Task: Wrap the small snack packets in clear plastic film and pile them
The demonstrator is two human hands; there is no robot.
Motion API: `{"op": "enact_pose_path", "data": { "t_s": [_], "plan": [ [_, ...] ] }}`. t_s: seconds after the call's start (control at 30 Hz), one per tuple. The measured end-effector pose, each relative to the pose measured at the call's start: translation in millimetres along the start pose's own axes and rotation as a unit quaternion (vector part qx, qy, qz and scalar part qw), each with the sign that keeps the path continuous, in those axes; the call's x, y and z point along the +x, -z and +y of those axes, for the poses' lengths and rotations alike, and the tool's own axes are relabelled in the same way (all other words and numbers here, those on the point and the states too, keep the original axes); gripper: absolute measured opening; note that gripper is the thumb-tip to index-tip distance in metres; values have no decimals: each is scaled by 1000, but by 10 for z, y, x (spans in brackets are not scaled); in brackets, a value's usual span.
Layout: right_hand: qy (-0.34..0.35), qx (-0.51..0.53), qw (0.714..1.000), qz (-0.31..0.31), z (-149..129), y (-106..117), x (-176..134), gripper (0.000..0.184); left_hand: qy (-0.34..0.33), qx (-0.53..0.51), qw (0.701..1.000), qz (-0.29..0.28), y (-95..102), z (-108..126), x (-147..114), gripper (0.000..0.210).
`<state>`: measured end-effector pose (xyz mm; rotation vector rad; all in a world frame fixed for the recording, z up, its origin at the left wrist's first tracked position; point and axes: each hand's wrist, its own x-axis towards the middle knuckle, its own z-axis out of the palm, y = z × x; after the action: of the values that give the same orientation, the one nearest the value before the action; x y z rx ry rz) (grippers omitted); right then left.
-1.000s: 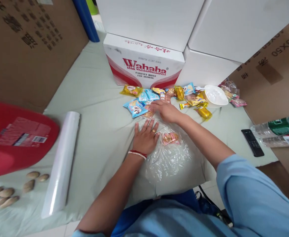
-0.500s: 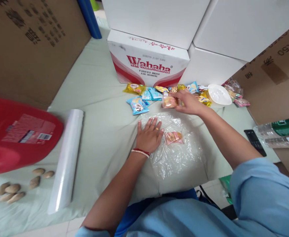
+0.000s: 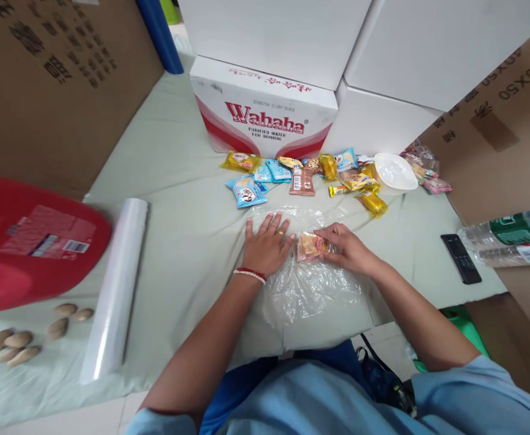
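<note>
Pinning the clear plastic film [image 3: 305,299] with my left hand [image 3: 265,251], palm down, fingers spread and grasping nothing, I pinch a wrapped snack [image 3: 308,244] between the thumb and fingers of my right hand [image 3: 350,251], just beside my left thumb and over the upper part of the film. I take this step to be placing the snack on the film, though I cannot tell whether its underside touches down. As I judge it, the next move calls for loosening my right fingers without dragging the film, the left palm its anchor.
</note>
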<state>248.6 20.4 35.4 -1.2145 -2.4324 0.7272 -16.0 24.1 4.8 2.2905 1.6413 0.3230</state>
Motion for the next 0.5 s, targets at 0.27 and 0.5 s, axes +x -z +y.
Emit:
{"op": "enact_pose_path", "data": {
  "t_s": [0.27,0.5],
  "plan": [
    [-33,-46,997,-49,-91,-49,57,59,11,-9,1000,2,-5,5,6,54],
    [-74,-87,991,-69,-174,-59,106,59,5,12,1000,-15,54,-53,37,53]
  ]
}}
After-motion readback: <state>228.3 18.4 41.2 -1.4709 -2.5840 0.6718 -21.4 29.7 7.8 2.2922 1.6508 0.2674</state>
